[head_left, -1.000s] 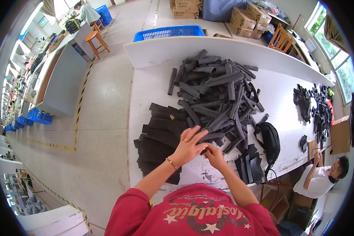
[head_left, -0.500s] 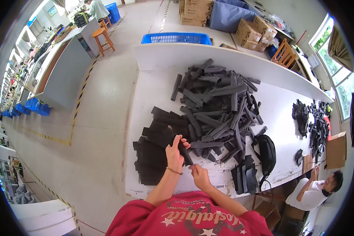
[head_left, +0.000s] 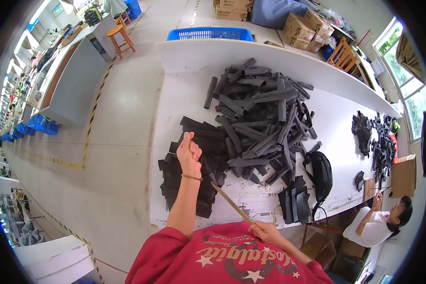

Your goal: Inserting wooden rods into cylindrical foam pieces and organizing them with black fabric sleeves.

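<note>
My right hand point(head_left: 266, 233) grips the near end of a light-brown wooden stick point(head_left: 234, 204). Its other end points up and left, at the overlapping flat black fabric-like pieces point(head_left: 187, 199) on the table's left side. Above these pieces is my left hand point(head_left: 189, 154), fingers curled closed; whatever they hold is hidden against the black. A dark shape lies between that hand and the stick's tip, too dark to tell from the pieces. Right of the flat pieces is a big heap of dark grey rolled tubes point(head_left: 265, 123).
A black pouch with a strap point(head_left: 322, 177) lies beside a small stack of black sheets point(head_left: 296, 201). More dark pieces point(head_left: 383, 151) lie far right, near a person in white point(head_left: 369, 227). A low white panel point(head_left: 279, 61) edges the table's back; a blue crate point(head_left: 210, 34) stands behind it.
My right hand has pulled back toward me, baring the stick. My left hand has moved left and up; the dark tube it held no longer shows clearly.
</note>
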A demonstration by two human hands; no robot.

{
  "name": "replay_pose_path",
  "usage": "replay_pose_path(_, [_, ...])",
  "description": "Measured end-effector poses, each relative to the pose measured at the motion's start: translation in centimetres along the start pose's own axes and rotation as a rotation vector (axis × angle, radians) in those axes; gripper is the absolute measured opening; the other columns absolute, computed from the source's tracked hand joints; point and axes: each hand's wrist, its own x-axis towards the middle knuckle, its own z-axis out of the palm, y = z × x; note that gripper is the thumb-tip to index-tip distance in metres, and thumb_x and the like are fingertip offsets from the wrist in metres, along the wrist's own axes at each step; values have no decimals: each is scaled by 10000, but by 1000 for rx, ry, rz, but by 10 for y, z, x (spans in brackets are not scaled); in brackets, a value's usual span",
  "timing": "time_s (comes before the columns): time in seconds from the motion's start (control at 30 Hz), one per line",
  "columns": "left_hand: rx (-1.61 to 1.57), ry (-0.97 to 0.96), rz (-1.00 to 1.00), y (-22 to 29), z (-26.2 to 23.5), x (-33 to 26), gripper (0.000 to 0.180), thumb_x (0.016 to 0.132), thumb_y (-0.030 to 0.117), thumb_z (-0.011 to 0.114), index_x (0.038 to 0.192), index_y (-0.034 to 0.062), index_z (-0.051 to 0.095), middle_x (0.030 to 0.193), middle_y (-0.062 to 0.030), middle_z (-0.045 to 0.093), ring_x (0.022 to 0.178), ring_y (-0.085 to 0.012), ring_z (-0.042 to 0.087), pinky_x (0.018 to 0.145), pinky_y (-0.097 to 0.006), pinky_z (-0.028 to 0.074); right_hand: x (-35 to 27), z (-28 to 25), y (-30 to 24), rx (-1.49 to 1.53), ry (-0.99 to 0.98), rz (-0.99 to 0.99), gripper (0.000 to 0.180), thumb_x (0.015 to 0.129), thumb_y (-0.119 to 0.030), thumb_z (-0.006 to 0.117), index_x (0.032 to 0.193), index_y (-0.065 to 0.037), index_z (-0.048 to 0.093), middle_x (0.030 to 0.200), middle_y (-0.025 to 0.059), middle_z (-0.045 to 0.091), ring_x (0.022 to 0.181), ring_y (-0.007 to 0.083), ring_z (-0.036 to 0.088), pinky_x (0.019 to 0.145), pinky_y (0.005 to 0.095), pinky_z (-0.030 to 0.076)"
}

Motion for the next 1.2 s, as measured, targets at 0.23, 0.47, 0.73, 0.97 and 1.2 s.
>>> replay_pose_path(0.23, [16,295,-167,-36,28,-26,295,964,322,512,889,55,612,503,43,414,382,-58,301,406,-229,271,65,-12,-36,71,601,-241,165,847,-118,677,939,-4,603,558,3,466,513,60,412,464,255,343])
replay_pose_path(0.47, [-92,226,-266,-48,28,-49,239,948,279,532,841,75,593,550,15,471,428,-70,371,417,-217,280,149,-20,-78,579,596,-459,179,899,-130,636,1005,13,618,613,-67,452,598,32,366,521,217,340])
replay_pose_path(0.73, [639,-758,-463,-42,44,-86,251,986,239,471,984,1,551,810,-39,556,548,-106,544,526,-262,498,156,-51,-79,102,656,-610,40,850,7,602,856,-14,636,669,33,503,634,82,465,557,244,367])
replay_pose_path(0.97, [657,-712,-467,-77,29,-148,318,1003,258,394,816,26,504,640,-33,504,456,-106,500,437,-263,432,175,-90,-101,186,1109,-472,206,943,-165,566,817,0,565,625,4,440,609,68,374,546,242,326])
replay_pose_path(1.2, [999,-491,-9,-61,-11,-141,211,973,219,451,910,41,545,653,-35,552,580,-113,525,545,-273,426,170,-124,-102,293,896,-302,279,949,-235,568,844,22,583,625,-44,415,614,53,357,536,241,319])
